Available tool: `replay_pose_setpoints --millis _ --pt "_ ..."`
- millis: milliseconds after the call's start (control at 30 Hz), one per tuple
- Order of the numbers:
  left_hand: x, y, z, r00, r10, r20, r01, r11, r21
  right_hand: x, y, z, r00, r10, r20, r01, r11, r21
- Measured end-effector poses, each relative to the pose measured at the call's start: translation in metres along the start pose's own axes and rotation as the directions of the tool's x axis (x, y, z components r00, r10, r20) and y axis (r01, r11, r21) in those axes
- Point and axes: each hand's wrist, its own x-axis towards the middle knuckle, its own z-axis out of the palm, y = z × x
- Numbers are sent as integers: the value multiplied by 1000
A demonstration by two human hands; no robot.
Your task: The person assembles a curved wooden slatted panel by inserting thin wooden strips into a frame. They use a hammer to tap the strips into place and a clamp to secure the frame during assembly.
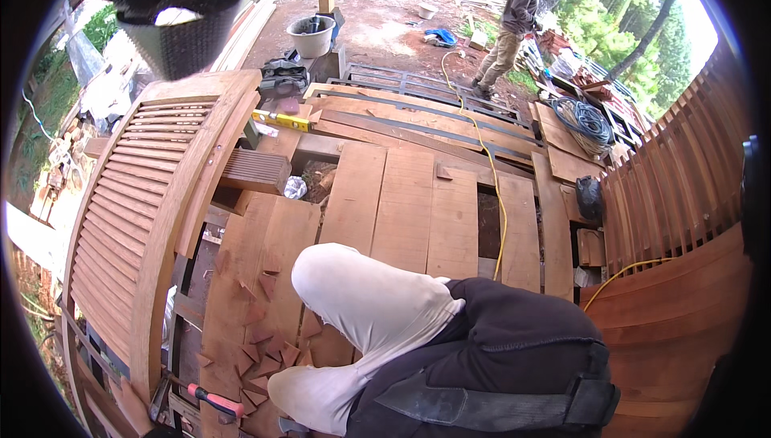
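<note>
Wooden deck, offcuts underfoot

Rough planks point(405, 205) floor an open building site. Both hands are hidden, so I cannot tell their grip. One white-sleeved arm point(353, 317) bends sharply down, probably over small triangular wood offcuts point(257, 342). A red-handled tool point(210, 399) lies left, beside a curved louvred panel point(136, 221).

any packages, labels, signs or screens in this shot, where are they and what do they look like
No signs or screens show.
Crumpled silvery wrapper: in a gap between the deck boards, beside the slatted wooden block.
Yellow spirit level: lying across the boards behind the louvred panel; long yellow bar with small dark markings, too small to make out.
</note>
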Motion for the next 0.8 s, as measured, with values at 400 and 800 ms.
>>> replay_pose_setpoints --millis 400,800 --pt "-23 37 -9 997 13 -74 10 953 303 -20 -94 -61 934 -159 -320 198 976 93" --pt "-53 82 1 970 -37 -239 117 937 330 -198 -400 -179 64 -677 -734 970 216 -114"
